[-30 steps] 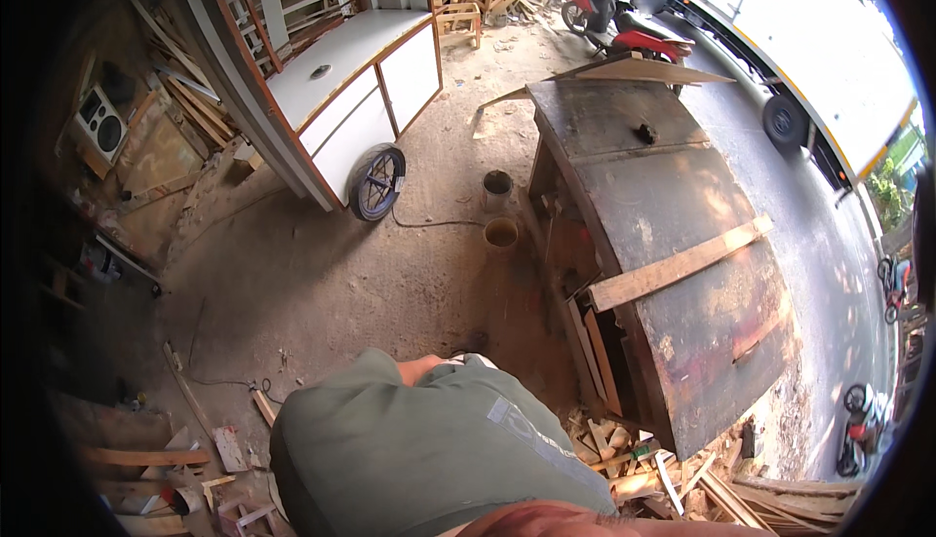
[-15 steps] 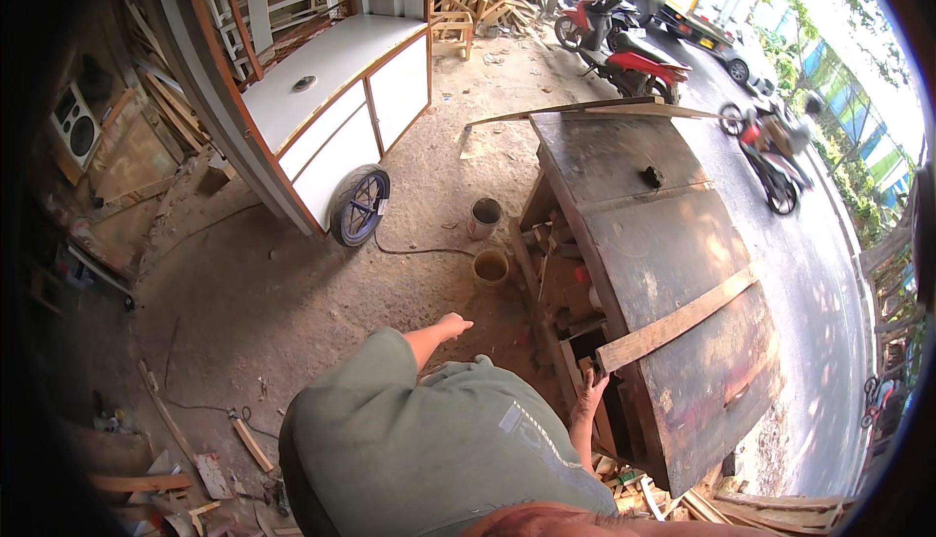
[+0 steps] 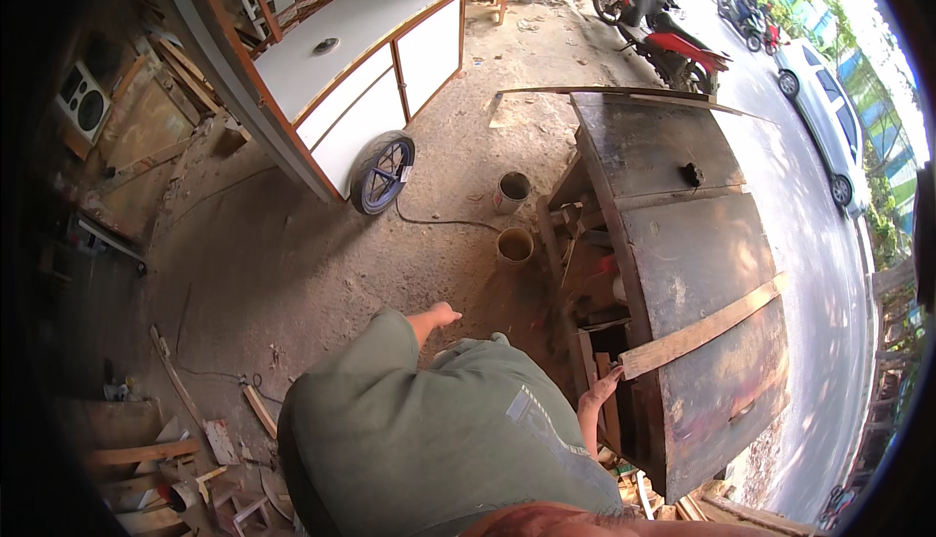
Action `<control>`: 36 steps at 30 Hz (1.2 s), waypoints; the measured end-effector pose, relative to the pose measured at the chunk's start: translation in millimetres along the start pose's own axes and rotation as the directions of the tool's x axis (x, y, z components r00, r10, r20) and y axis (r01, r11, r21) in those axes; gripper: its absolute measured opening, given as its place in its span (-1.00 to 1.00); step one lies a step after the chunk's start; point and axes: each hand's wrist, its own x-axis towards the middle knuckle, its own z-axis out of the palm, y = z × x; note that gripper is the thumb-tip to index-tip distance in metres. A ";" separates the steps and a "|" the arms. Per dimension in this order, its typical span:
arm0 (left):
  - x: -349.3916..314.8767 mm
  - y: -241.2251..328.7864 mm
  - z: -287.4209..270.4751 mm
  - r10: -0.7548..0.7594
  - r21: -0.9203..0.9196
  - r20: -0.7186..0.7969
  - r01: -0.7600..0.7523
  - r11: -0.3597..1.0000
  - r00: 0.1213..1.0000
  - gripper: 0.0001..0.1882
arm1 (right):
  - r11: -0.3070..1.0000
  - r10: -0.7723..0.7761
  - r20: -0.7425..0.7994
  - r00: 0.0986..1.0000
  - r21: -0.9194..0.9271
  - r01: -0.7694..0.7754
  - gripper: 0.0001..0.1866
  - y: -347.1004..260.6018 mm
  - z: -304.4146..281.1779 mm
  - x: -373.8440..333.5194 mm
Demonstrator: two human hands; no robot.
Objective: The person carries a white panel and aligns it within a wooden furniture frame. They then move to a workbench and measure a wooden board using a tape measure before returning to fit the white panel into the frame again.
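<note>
R hand (image 3: 599,390) is placed at near-left end of wood plank (image 3: 704,328), which is laid across dark bench (image 3: 697,254) on right; whether plank is pinched can't be told. L hand (image 3: 444,315) is held above floor (image 3: 292,274), finger spread unclear. Farther off, two buckets (image 3: 503,204) are seen btwn bench & wheel (image 3: 363,178), the latter propped by white cabinet (image 3: 429,67), far left.

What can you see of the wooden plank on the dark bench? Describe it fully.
The plank is long and narrow, apparently bare, light-brown wood. It lies flat, slanting across the top of the dark bench, its near end jutting past the bench's edge. There, the right grip seems to touch it.
</note>
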 end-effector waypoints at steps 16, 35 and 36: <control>-16.0 9.2 -1.1 0.015 -0.116 0.039 -0.010 0.993 0.999 -0.35 | 0.998 0.053 -0.056 0.997 -0.033 -0.055 0.11 -4.5 22.6 6.2; 45.1 -21.6 -15.9 0.050 -0.241 0.112 -0.022 0.970 0.992 -0.44 | 0.996 0.083 -0.166 0.983 0.002 -0.084 0.04 26.6 32.0 33.5; 37.0 -13.9 -10.4 0.045 -0.233 0.115 -0.017 0.972 0.992 -0.45 | 0.995 0.085 -0.160 0.983 -0.030 -0.091 0.07 24.8 30.5 34.4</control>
